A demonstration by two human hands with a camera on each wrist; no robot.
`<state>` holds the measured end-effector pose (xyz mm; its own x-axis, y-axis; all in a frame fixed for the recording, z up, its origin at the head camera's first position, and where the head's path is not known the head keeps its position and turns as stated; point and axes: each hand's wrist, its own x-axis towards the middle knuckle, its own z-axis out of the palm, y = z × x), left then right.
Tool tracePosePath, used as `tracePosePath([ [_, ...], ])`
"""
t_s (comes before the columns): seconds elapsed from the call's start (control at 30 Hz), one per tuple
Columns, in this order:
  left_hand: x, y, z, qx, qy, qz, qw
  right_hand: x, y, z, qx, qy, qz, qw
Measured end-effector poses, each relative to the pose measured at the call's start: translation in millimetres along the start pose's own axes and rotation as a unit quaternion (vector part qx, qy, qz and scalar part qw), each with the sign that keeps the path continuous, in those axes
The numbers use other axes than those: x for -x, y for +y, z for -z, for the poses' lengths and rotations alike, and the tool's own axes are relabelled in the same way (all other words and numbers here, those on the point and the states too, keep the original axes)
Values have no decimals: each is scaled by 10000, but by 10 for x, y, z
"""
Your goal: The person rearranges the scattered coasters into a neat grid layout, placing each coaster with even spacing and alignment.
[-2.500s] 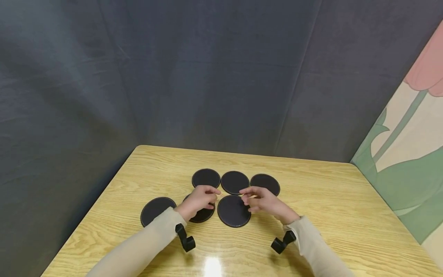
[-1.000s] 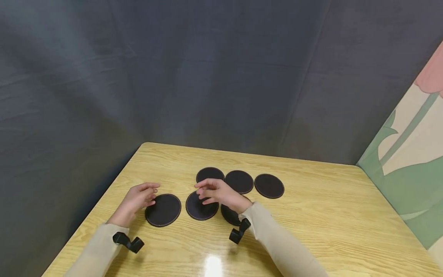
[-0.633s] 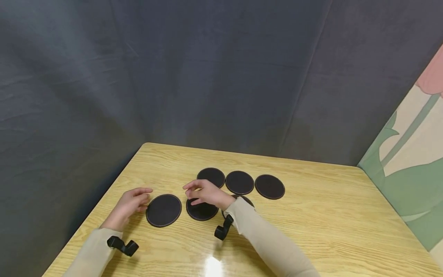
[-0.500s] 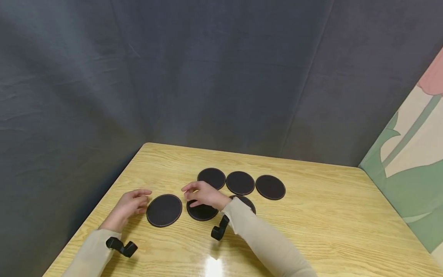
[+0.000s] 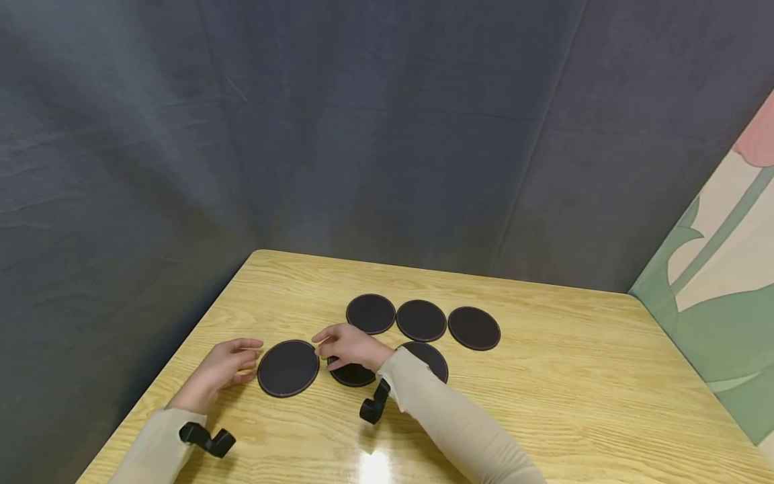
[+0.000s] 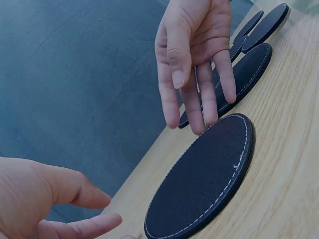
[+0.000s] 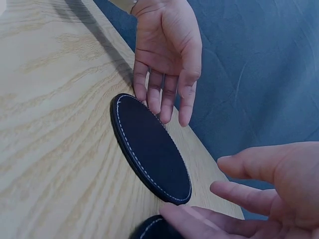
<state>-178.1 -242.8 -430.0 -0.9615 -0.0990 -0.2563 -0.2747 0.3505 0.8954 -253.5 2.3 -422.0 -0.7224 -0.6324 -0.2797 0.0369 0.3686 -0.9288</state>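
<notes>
A round black coaster [image 5: 289, 368] with pale edge stitching lies flat on the wooden table, leftmost in its row. My left hand [image 5: 220, 366] is at its left edge, fingers loosely extended. On its opposite side is my right hand [image 5: 351, 346], over part of the neighbouring coaster [image 5: 351, 375]. Both wrist views show the palms facing each other across the leftmost coaster [image 6: 199, 184], with nothing held. Fingertips of both hands come close to its rim; I cannot tell whether they touch it. My right forearm partly covers a third coaster [image 5: 428, 356] in this row.
Behind lies a second row of black coasters: a left one [image 5: 371, 314], a middle one [image 5: 421, 320] and a right one [image 5: 474, 328]. The wooden table [image 5: 574, 376] ends at a dark curtain [image 5: 387, 134] at the back and left. A floral cloth [image 5: 725, 302] hangs at the right.
Both hands have moved left from the middle coasters to either side of the leftmost one. Lately the right hand has drifted nearer its rim. The coasters seem unmoved; the view has shifted slightly.
</notes>
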Motion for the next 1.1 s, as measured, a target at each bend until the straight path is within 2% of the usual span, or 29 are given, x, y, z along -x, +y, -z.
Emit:
tracePosePath([
  [0.5,71,2,-14,63,-216,-123,9997,21,-35,-57,-214,-176,-7,9996],
  [0.73,72,5,-32,70,-134,-129,9998,29,-40,-89,-351,-89,18,9993],
  [0.93,60,-5,-25,92,-182,-228,9995,20,-19,-109,-579,39,51,9983],
  [1.1,52,-2,-30,96,-82,-231,9997,-12,4,-122,-592,208,84,9980],
])
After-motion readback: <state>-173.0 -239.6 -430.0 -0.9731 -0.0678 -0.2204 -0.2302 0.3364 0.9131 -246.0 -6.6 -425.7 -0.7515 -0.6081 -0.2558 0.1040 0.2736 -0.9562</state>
